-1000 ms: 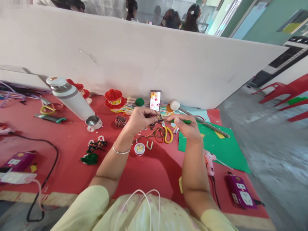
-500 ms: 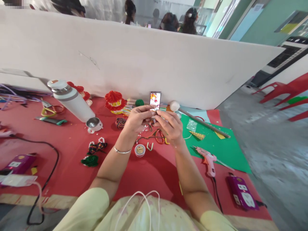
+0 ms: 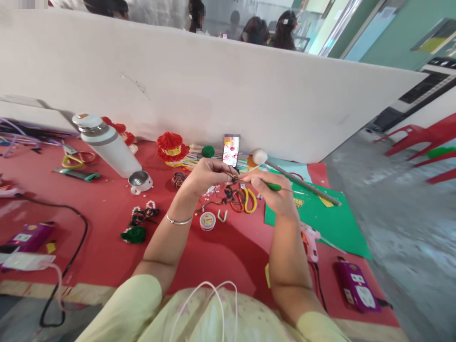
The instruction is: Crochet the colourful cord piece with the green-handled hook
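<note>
My left hand [image 3: 205,178] pinches a small piece of dark multicoloured yarn [image 3: 233,178] between thumb and fingers. In my right hand [image 3: 281,197] is a crochet hook [image 3: 274,187] with a green handle, its tip pointing left into the yarn. The hands face each other above the table, just in front of an upright phone [image 3: 231,154] with a lit screen. Below them lie scissors [image 3: 251,200] with yellow and red handles, a loose yarn strand and small white beads [image 3: 213,190]. A ball of multicoloured yarn [image 3: 178,180] sits beside my left wrist.
A white bottle [image 3: 110,147] and metal-lined cup [image 3: 140,181] stand left, near a beaded yarn piece [image 3: 144,216]. A round container [image 3: 207,221] lies centrally. To the right are a pink glue gun [image 3: 310,243], purple power box [image 3: 357,285] and stick [image 3: 302,179]. A white partition [image 3: 213,90] stands behind.
The crochet hook now shows in my right hand, which has moved right and lower. My left hand stays near its place, still pinching.
</note>
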Tool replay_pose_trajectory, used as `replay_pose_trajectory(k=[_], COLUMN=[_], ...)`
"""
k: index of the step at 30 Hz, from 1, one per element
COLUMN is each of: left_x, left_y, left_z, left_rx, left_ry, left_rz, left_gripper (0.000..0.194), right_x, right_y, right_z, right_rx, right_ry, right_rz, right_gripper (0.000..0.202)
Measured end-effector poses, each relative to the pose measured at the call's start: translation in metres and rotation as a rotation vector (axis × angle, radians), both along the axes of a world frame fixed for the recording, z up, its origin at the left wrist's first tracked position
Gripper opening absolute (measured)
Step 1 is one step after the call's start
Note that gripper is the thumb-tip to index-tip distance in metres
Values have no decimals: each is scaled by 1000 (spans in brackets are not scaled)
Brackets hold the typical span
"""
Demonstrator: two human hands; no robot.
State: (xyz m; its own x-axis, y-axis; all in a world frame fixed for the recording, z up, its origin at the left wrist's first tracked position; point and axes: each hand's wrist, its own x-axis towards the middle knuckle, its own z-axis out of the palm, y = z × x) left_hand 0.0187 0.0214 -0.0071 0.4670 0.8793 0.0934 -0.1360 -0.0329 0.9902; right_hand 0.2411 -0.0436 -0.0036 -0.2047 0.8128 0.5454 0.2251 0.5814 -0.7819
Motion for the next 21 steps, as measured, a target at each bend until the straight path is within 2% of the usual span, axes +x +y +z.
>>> replay_pose_trajectory(k=[5,8,11,14,19,21], left_x=[-2,2,11,19,25,28], left_y=[2,3,0,-5,-7,-6], left_z=[0,-2,-3,-2,-1,-3], left_rx=[-45,-172,-234,-193,-107,-61], left_ry=[-53,-164,-270,-363,-377,-390], left_rz=[-49,-123,-119,-9,87,191], left_gripper=[22,27,37,39,38,38], right_x=[4,-3,-14,-22,-21,-22], right_y=[14,25,32,34,32,30], right_z=[-14,-26,-34,-37,-33,-31], right_rx=[-192,-198,2,230,330,358], right_ry=[334,450,348,180,114,87], right_rz=[161,232,93,-85,-158,-185], right_gripper=[23,31,32,27,23,23])
